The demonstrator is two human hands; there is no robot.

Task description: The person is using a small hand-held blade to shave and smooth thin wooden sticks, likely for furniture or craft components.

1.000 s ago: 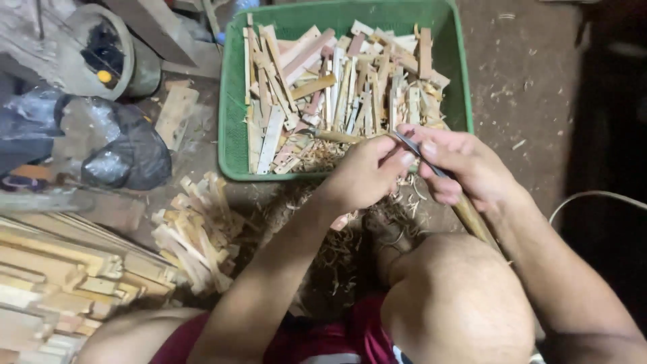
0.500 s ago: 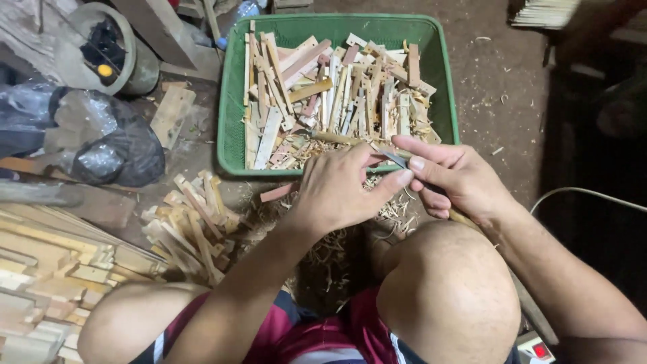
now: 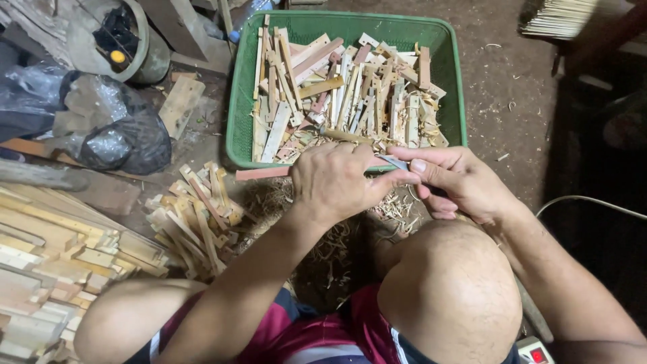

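On a dirt floor [image 3: 505, 101] strewn with pale wood shavings [image 3: 323, 249], we see a green plastic basket [image 3: 448, 81] full of cut wooden slats. Our left hand [image 3: 333, 182] closes around a thin reddish wooden strip [image 3: 261, 173] lying just before the basket's near rim. Our right hand [image 3: 458, 182] pinches a grey metal blade [image 3: 394, 162], touching the left fingers. Loose wooden offcuts [image 3: 195, 209] lie heaped at left.

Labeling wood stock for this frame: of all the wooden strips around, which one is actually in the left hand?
The reddish strip sticking out leftward from the left hand, lying along the near rim of the green basket. The others lie loose in the basket or in the floor pile.
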